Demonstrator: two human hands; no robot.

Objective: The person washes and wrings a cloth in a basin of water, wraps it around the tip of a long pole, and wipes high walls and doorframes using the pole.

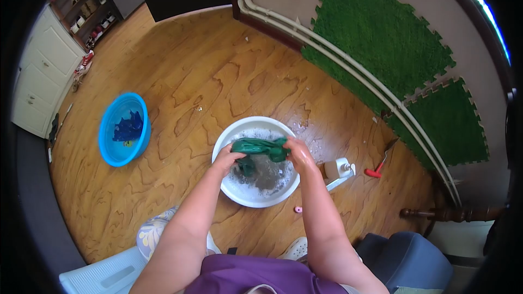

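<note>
A wet green cloth (256,145) is stretched sideways between my two hands, above a white basin (217,147) of grey, foamy water. My left hand (226,159) grips its left end, and my right hand (298,152) grips its bunched right end. Part of the fabric hangs down toward the soapy water (267,174). Foam shows on the wet right hand. What kind of garment or cloth it is, I cannot make out.
To the left stands a blue basin (103,136) with dark blue cloth (129,128) inside. A pump bottle (342,167) is right of the white basin. A red-handled tool (373,173) lies farther right, and a blue-grey seat (408,261) is at lower right.
</note>
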